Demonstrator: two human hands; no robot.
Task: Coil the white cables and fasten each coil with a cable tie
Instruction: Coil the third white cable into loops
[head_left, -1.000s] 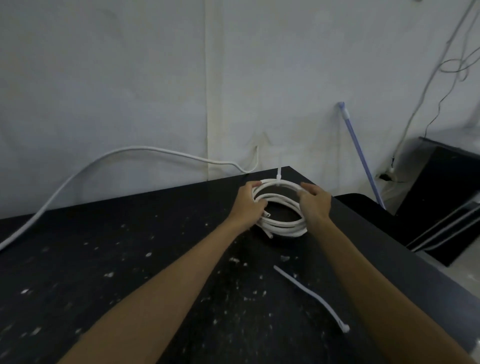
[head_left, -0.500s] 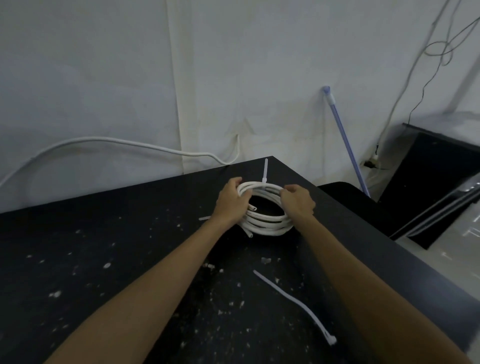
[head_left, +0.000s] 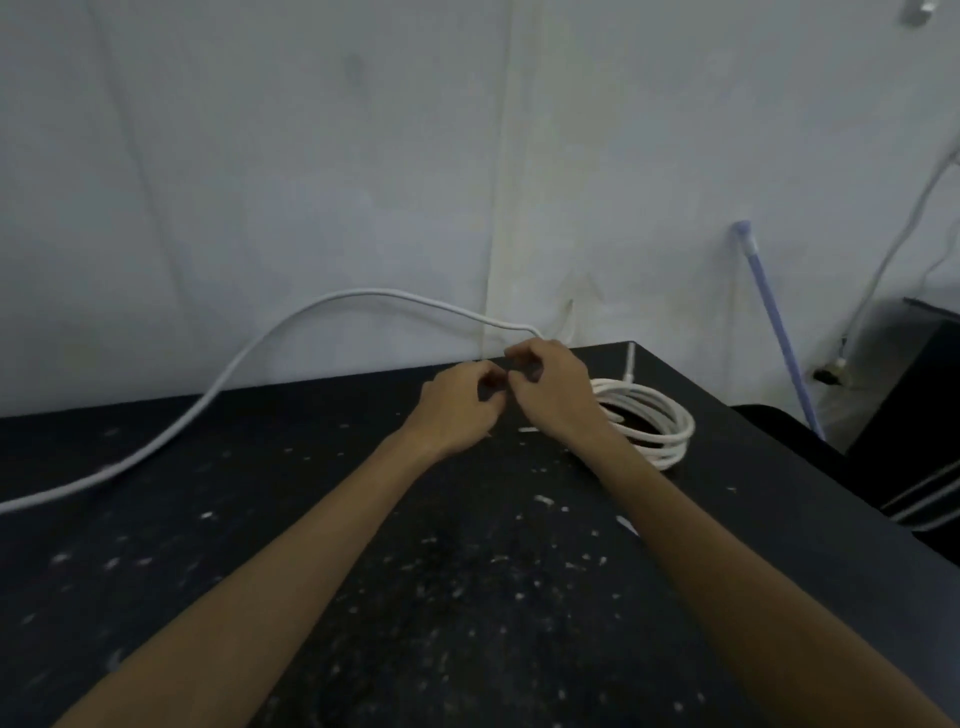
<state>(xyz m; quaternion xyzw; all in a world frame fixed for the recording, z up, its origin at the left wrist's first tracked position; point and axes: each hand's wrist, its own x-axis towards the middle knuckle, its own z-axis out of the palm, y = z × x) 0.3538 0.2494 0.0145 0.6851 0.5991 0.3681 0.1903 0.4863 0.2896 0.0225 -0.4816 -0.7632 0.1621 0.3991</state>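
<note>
Both hands are held over the far part of the table, side by side, knuckles up. The left hand and the right hand have their fingers curled inward, fingertips nearly meeting. Whether either hand pinches anything cannot be told, as the area is blurred.

The black table is speckled with white flecks.

A loose white cable runs from the table's left edge, arcs up in front of the wall and comes down just beside the right hand.

The coiled white cable lies flat on the table near its far right corner, to the right of the right hand and partly hidden by it. It consists of several stacked round loops.

A white cable tie sits on the coil's far side, its tail pointing upright.
</note>
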